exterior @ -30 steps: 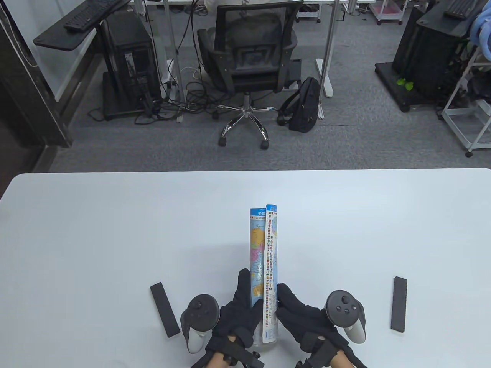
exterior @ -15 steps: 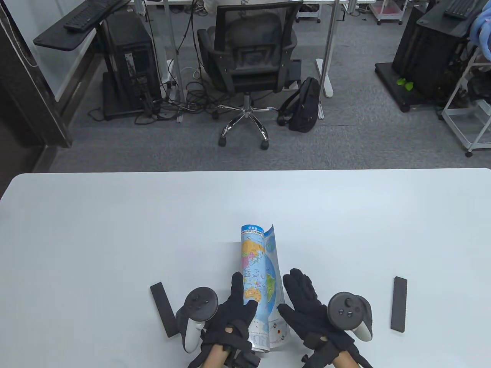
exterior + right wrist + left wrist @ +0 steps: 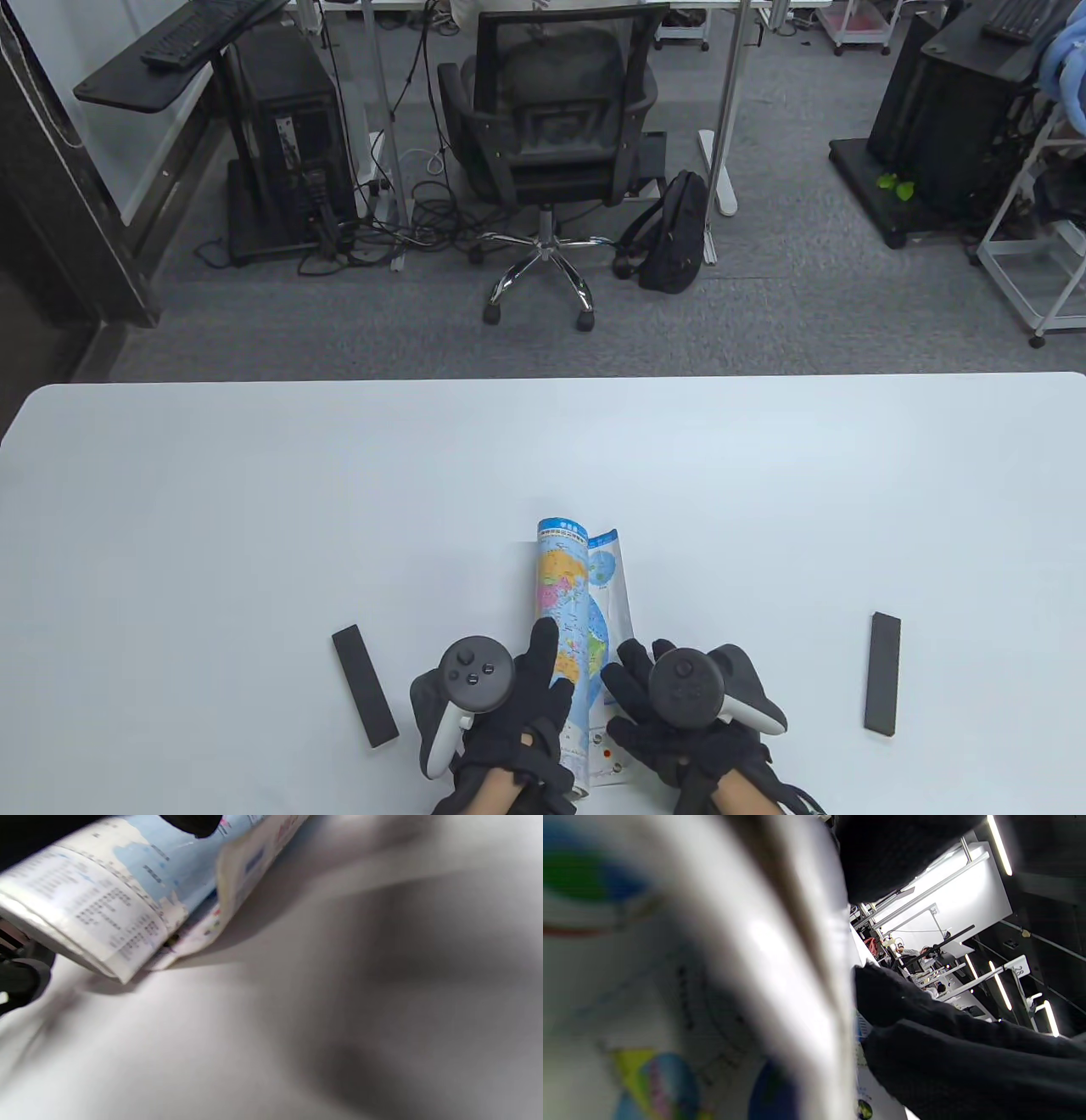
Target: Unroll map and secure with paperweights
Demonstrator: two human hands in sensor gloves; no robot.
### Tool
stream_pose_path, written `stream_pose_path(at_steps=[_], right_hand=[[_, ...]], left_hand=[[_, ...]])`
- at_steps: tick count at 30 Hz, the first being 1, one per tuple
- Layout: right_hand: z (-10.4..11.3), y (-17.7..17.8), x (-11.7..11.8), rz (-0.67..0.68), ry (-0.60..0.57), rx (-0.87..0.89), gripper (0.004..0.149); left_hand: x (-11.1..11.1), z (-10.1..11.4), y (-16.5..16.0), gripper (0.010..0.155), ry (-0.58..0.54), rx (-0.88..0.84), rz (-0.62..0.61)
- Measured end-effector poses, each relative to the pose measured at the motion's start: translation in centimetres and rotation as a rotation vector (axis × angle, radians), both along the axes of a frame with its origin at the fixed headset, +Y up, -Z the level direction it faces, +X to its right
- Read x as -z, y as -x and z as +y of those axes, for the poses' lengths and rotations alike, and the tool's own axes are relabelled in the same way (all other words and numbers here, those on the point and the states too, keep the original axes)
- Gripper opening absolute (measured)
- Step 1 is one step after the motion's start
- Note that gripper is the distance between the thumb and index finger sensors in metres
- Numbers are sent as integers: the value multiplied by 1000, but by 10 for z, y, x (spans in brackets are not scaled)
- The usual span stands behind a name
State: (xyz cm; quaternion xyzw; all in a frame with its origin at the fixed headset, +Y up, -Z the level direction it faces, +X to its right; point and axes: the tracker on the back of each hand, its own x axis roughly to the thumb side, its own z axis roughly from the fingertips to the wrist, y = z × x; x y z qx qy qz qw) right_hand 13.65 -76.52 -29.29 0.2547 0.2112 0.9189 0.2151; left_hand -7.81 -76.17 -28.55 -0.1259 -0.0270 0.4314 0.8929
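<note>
A rolled world map [image 3: 567, 594] lies on the white table [image 3: 254, 509], pointing away from me, with a narrow strip unrolled on its right side. My left hand [image 3: 530, 683] rests on the roll's near end, fingers laid along it. My right hand [image 3: 645, 692] presses flat on the loose right edge. The left wrist view shows the roll [image 3: 691, 963] very close and blurred. The right wrist view shows the map's near end [image 3: 127, 912] curled on the table. Two black bar paperweights lie flat: one left [image 3: 364, 697], one right [image 3: 882, 684], both untouched.
The table's far edge [image 3: 543, 379] runs across mid-view; beyond it stand an office chair [image 3: 547, 127] and a backpack [image 3: 674, 233] on the floor. White tabletop lies to both sides of the map and beyond it.
The map came down from a raised hold to lie on the table and opened slightly on its right. Both hands shifted from gripping its near end to resting on top of it.
</note>
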Motion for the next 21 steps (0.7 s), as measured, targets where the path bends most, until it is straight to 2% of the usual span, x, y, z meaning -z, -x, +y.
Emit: stream_pose_path(at_steps=[6,12,14,18,21], right_hand=[[-13,3,2,21,89,-91,54],[-15,5,2,26,85,-115,52],[-15,5,2,26,85,-116,52],[-15,6,2,26,81,-117,52],[-15,6,2,26,79,-117,52]], left_hand=[[-1,5,-4,66,-29,122,-5],[-3,15,-10,67,-105,361,-20],[-3,14,-12,72,-96,429,-50],[-1,4,-17,91,3,489,-116],[0,0,-19,96,13,511,-115]])
